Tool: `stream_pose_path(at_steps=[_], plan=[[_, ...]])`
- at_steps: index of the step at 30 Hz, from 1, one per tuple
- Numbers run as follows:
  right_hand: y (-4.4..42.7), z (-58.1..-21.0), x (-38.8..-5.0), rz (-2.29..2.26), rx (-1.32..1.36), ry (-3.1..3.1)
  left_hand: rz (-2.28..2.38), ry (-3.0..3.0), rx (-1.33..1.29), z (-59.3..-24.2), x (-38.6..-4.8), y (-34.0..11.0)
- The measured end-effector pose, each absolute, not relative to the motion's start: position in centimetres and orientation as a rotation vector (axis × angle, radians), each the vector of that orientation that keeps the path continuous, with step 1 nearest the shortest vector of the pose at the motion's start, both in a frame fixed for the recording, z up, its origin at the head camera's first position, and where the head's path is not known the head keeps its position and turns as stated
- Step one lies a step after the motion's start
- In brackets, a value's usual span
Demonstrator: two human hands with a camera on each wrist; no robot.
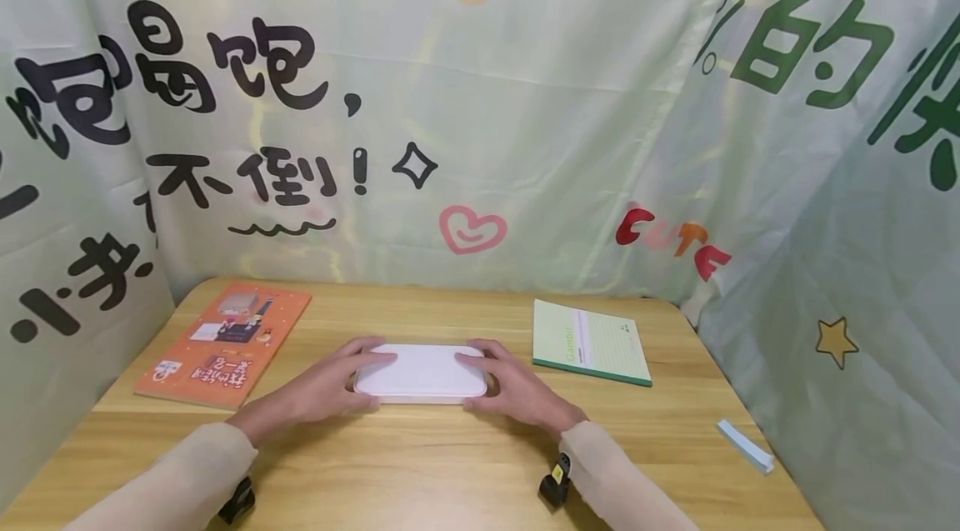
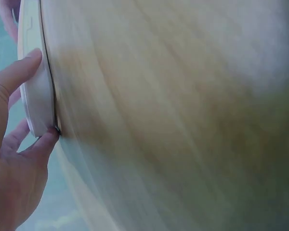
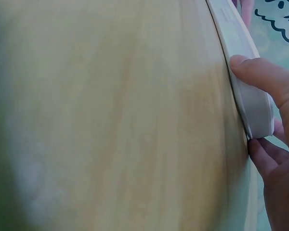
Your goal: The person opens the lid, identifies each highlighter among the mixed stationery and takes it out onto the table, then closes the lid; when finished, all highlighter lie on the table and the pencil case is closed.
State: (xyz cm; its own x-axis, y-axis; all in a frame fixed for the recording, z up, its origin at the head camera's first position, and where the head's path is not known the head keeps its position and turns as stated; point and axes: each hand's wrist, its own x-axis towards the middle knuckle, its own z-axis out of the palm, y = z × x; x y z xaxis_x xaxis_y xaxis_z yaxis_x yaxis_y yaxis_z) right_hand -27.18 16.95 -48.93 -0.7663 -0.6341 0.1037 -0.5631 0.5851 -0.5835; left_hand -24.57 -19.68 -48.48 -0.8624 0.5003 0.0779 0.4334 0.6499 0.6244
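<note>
A flat white box (image 1: 420,373) with rounded corners lies on the wooden table in front of me, its long side running left to right. My left hand (image 1: 337,381) grips its left end, the fingers spread along the top and the end. At the opposite end, my right hand (image 1: 517,385) holds it in much the same way. The left wrist view has the box (image 2: 38,96) edge-on, with the left thumb pressed on its side. A thumb also rests on the box (image 3: 250,103) in the right wrist view. Whatever the box contains is hidden.
An orange booklet (image 1: 225,343) lies at the left of the table (image 1: 420,473). To the right are a pale green notebook (image 1: 592,343) and a small light-blue strip (image 1: 745,446) near the edge. Printed cloth (image 1: 555,164) hangs around the back and sides.
</note>
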Motion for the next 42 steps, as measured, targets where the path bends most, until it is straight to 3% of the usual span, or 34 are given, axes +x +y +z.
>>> stream_pose_path(at_steps=[25,33,42], plan=[[16.5,-48.5,-27.1,-0.851,-1.089,2.73,0.905,2.806,0.779,-48.2,-25.7,-20.7],[16.8,-48.6,-27.1,-0.802,-1.121,2.747,1.114,2.716,0.761,-47.6,-25.7,-20.6],[17.3,-49.3,-27.0,-1.156,-0.971,2.601,1.222,2.675,0.718,-47.8,-25.8,-20.7]])
